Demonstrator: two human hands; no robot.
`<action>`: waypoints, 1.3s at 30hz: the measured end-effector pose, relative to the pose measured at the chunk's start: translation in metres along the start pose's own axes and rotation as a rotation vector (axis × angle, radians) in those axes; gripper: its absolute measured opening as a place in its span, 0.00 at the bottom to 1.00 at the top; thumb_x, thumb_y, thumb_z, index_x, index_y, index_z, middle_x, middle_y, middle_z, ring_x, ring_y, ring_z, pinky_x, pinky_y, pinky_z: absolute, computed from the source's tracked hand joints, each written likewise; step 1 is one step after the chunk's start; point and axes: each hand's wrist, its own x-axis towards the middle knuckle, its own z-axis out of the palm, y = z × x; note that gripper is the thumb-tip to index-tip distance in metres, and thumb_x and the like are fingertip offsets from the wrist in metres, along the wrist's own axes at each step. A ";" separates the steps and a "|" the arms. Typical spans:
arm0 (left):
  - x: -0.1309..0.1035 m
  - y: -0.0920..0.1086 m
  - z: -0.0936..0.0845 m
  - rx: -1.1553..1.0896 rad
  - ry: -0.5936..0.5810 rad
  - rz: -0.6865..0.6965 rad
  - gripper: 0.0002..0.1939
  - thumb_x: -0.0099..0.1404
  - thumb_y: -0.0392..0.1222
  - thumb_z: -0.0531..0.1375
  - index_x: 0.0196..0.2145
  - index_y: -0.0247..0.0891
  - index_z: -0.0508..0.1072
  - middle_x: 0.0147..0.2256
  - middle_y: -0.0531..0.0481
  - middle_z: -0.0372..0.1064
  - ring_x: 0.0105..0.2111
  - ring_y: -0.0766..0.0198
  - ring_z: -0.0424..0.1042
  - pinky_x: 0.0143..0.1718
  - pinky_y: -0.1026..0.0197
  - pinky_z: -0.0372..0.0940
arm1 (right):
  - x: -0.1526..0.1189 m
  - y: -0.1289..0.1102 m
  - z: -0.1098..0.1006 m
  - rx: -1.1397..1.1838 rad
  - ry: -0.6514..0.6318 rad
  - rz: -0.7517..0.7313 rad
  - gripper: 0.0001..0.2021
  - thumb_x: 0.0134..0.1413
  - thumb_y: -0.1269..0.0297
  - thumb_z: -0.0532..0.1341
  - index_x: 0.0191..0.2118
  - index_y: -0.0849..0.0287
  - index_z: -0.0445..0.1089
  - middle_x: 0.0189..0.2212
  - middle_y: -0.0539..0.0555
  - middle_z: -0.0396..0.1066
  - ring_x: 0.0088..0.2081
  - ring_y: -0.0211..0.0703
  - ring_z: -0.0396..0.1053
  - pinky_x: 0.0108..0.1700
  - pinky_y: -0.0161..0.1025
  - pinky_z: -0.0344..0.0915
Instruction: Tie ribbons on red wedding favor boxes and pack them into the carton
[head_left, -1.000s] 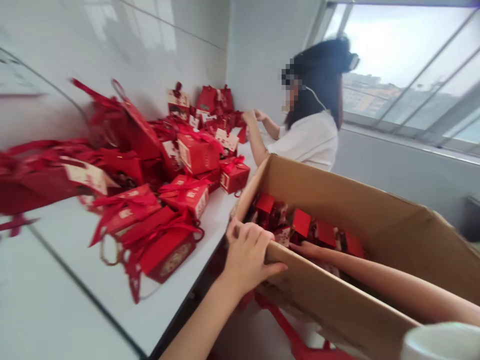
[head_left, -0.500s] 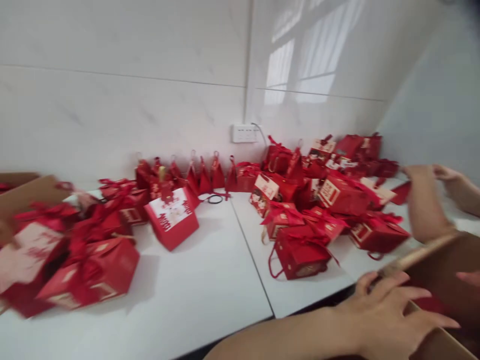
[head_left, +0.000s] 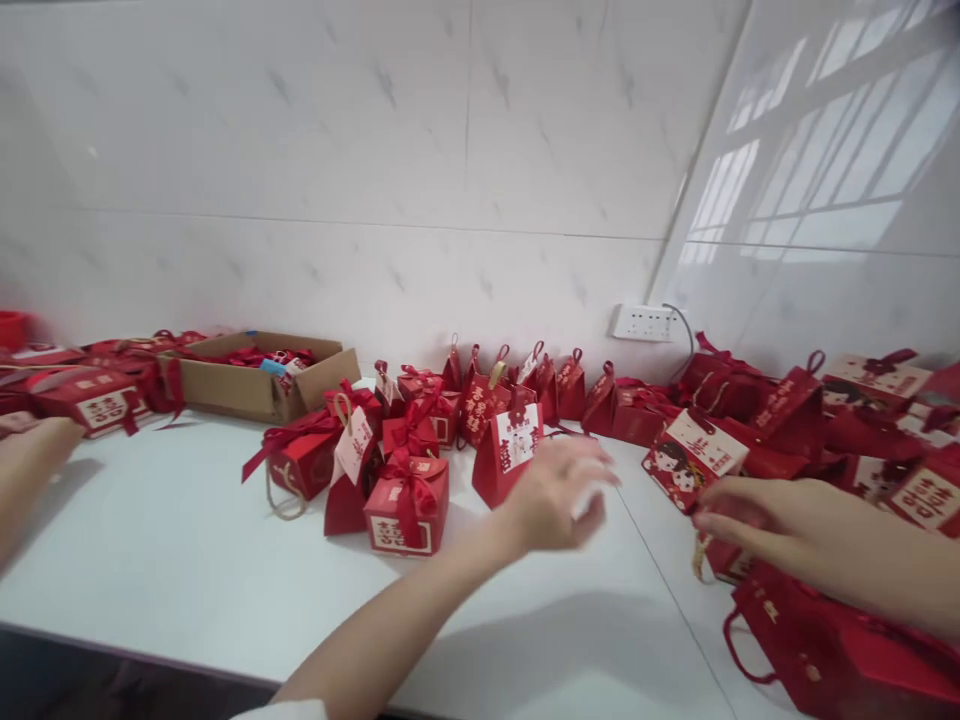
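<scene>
My left hand (head_left: 566, 495) reaches over the table from below, fingers loosely curved and apart, holding nothing. It passes in front of a red triangular gift box (head_left: 495, 462) with a white printed card. At the right, my right hand (head_left: 787, 525) comes in from the edge, thumb and fingers closed at the top of a small red gift box (head_left: 731, 562) with a rope handle. The hand hides most of that box and its ribbon. A larger red gift box (head_left: 825, 650) with a cord handle lies below. Beside it is a flat-topped box with cartoon faces (head_left: 694, 455).
Several ribboned red boxes (head_left: 409, 510) stand left of centre on the white table (head_left: 225, 570). Behind them is an open cardboard carton (head_left: 232, 390) with small packets inside. Another person's arm (head_left: 30, 470) enters at the left edge. A socket strip (head_left: 649, 322) is on the wall.
The view has swung left, bringing the carton and another person's arm into sight. My left hand has left the cardboard box at the right and is now above the table.
</scene>
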 end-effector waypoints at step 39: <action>0.029 -0.031 -0.089 -0.582 -0.330 -0.596 0.14 0.63 0.51 0.55 0.32 0.38 0.73 0.30 0.52 0.71 0.29 0.66 0.67 0.28 0.64 0.60 | 0.057 -0.132 0.026 0.636 0.467 -0.393 0.02 0.49 0.69 0.64 0.27 0.58 0.72 0.24 0.46 0.73 0.25 0.32 0.69 0.25 0.28 0.64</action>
